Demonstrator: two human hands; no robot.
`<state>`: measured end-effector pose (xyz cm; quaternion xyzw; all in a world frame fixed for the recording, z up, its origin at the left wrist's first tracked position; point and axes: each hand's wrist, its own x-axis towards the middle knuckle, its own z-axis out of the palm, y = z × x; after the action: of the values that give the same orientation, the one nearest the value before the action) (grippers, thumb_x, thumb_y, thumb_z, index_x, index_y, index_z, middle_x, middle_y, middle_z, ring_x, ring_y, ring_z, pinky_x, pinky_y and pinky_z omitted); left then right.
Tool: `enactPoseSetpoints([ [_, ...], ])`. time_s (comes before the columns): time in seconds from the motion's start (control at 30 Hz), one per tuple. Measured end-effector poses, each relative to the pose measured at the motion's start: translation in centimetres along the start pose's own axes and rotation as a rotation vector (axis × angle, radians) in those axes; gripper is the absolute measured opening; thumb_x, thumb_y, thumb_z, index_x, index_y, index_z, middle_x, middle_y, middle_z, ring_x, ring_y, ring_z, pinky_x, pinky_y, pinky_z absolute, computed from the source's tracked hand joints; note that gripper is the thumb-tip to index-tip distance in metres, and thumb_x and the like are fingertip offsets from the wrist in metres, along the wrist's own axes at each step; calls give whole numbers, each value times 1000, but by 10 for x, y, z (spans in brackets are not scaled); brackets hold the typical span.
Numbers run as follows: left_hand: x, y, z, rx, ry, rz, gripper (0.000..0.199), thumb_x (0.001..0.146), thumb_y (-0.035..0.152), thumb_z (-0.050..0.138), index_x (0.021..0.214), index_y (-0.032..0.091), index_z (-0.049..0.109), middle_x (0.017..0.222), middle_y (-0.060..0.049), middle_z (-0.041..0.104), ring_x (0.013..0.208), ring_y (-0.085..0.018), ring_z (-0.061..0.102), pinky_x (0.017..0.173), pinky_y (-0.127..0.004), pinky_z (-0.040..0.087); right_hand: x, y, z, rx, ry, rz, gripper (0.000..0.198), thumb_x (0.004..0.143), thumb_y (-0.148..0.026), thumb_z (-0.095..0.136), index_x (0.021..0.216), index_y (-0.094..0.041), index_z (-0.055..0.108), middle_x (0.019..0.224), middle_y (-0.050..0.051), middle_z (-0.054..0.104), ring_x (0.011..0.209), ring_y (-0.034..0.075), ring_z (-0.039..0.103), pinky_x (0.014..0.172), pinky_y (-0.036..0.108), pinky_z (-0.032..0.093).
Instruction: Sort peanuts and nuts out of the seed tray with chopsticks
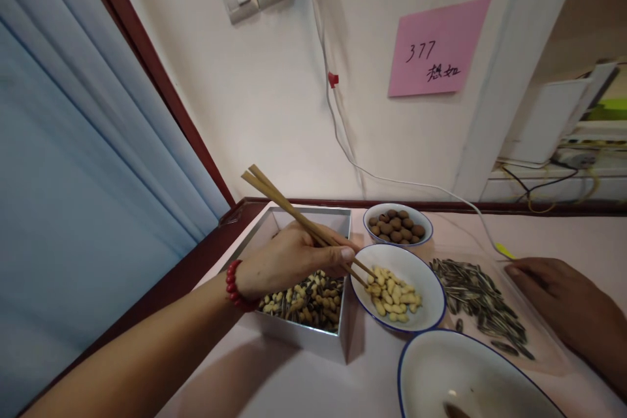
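The peanuts (396,297) lie heaped in the white bowl (426,277), where the tips of the chopsticks (284,203), clasped in my left hand (294,258), meet them; whether a shell is pinched there I can't tell. A shell could shoot sideways if I squeezed off-centre or let the tips cross, and a dip of my wrist could jolt the box (313,339) beneath. The peanuts look pale tan, waisted and dull. The box, just left, holds more, mixed with seeds; brown nuts (396,228) sit behind. My right hand (563,300) is at the seed tray (539,323), fingers curled, grip unclear.
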<state>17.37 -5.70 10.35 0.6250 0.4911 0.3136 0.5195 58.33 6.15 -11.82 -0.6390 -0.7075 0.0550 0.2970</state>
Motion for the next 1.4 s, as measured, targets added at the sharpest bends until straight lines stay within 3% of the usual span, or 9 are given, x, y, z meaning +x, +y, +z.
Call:
enactPoseSetpoints([
  [0.23,-33,7,-34,131,175,-25,27,86,35,75,103,15,79,97,-8,79,87,-20,74,78,-28,61,-1,0,0,1,-3,15,56,79,-66,35,84,-23,70,101,14,73,99,34,66,93,51,52],
  [0.43,-52,-15,-58,256,218,-161,34,87,42,72,106,14,77,98,-9,78,91,-23,73,82,-33,60,1,0,-2,8,-38,24,58,75,-69,35,84,-24,71,100,13,74,100,35,66,93,52,53],
  [0.57,-49,-36,-57,382,119,-237,36,86,44,72,102,12,76,95,-10,77,88,-21,71,78,-29,58,1,2,1,9,-32,34,59,75,-69,34,83,-24,71,100,13,73,100,35,67,94,53,53],
  [0.77,-40,-54,-57,420,82,-184,38,89,46,67,99,10,75,84,-9,73,75,-16,66,68,-25,55,0,0,-2,17,-43,28,58,75,-68,35,84,-23,71,100,13,74,102,35,66,97,53,52],
  [1.1,-40,-54,-59,256,141,-264,41,83,48,73,89,8,72,84,-12,74,77,-20,69,72,-30,57,0,-1,-2,15,-42,32,59,76,-67,35,84,-22,72,101,14,73,100,35,66,96,53,52],
  [1.4,-47,-34,-62,183,248,-266,37,80,46,76,90,11,73,90,-11,76,83,-22,73,78,-32,59,1,-6,-5,17,-38,46,58,73,-68,35,82,-23,71,100,13,74,101,36,67,96,53,53],
])
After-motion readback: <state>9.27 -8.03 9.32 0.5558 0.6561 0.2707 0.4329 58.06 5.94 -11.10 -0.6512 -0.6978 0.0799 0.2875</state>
